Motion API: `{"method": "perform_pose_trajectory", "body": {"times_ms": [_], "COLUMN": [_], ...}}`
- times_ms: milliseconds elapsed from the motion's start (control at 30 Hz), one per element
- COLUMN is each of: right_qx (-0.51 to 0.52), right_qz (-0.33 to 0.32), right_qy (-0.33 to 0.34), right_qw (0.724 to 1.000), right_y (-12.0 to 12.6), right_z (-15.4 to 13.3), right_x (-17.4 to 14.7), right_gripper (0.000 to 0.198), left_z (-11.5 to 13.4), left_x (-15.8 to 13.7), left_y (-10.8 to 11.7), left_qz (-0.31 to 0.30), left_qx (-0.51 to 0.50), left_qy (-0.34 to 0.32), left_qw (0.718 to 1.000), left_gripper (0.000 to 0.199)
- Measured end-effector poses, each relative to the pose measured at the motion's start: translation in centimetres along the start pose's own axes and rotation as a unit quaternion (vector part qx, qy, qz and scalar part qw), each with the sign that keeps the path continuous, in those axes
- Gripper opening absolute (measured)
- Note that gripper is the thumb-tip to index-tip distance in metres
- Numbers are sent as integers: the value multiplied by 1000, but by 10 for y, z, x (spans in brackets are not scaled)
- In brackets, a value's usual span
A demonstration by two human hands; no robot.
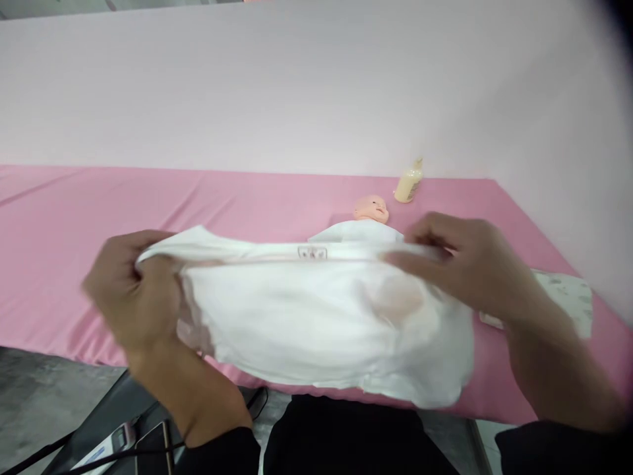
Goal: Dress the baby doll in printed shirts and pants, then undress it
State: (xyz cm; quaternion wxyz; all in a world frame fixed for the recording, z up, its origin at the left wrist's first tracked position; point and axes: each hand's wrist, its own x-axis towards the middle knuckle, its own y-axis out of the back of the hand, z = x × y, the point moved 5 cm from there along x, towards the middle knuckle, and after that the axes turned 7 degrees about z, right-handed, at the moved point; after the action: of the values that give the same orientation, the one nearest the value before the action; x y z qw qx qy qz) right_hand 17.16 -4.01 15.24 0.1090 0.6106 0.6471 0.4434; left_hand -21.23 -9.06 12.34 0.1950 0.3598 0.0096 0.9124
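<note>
A small white baby garment (306, 316) hangs stretched between my two hands, with a little printed label on its upper edge. My left hand (141, 284) grips one end of that edge, the fingers wrapped into the fabric. Toward the other end, my right hand (452, 257) pinches the same edge between thumb and fingers; it is slightly blurred. Behind the garment lies a baby doll (370, 208), its head showing and a white cloth (359, 231) over its body. The garment hides the lower part of the doll.
A pale yellow bottle (408, 183) stands beyond the doll on the pink sheet (123, 231). To the right lies a folded patterned cloth (566, 300). Below left, a phone (152, 452) and a white device with a small screen (106, 448) rest on a black surface. A wall runs along the back.
</note>
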Motion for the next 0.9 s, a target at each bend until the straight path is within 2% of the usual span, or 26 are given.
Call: {"method": "perform_pose_trajectory", "body": {"times_ms": [33,100,133,200,300,367,500,567,633,700,767,833,900], "right_qx": [-2,-14,-35,-112,-208,-219,-203,-177,-131,-58,38,157,265], "right_qz": [0,-12,-21,-46,-86,-103,-95,-76,-60,-70,-94,-121,-142], "right_qy": [-6,-14,-18,-32,-47,-55,-58,-65,-79,-84,-88,-105,-128], "right_qw": [1000,1000,999,992,973,969,973,979,986,992,991,974,945], "right_y": [-11,-43,-62,-99,-142,-158,-169,-170,-171,-174,-179,-183,-184], "right_z": [5,19,28,49,76,89,99,102,105,107,104,97,89], "right_x": [19,59,78,110,139,145,144,142,139,136,131,124,117], "right_gripper": [36,34,32,29,18,15,17,17,14,13,14,14,15], "left_z": [-11,-43,-60,-93,-141,-164,-185,-181,-164,-133,-95,-58,-30], "left_x": [9,25,29,34,26,17,9,6,-2,-16,-34,-52,-69], "left_y": [-18,-59,-81,-121,-167,-186,-197,-197,-200,-207,-217,-230,-244], "left_qz": [-30,-99,-149,-206,-290,-335,-336,-347,-378,-416,-445,-469,-495], "left_qx": [38,124,159,231,300,312,320,325,303,227,108,7,-68], "left_qy": [-10,22,34,37,74,83,100,94,56,-10,-51,-75,-71], "left_qw": [999,987,976,950,906,885,880,875,873,881,887,880,863], "left_gripper": [33,28,29,32,37,38,39,46,56,55,47,43,41]}}
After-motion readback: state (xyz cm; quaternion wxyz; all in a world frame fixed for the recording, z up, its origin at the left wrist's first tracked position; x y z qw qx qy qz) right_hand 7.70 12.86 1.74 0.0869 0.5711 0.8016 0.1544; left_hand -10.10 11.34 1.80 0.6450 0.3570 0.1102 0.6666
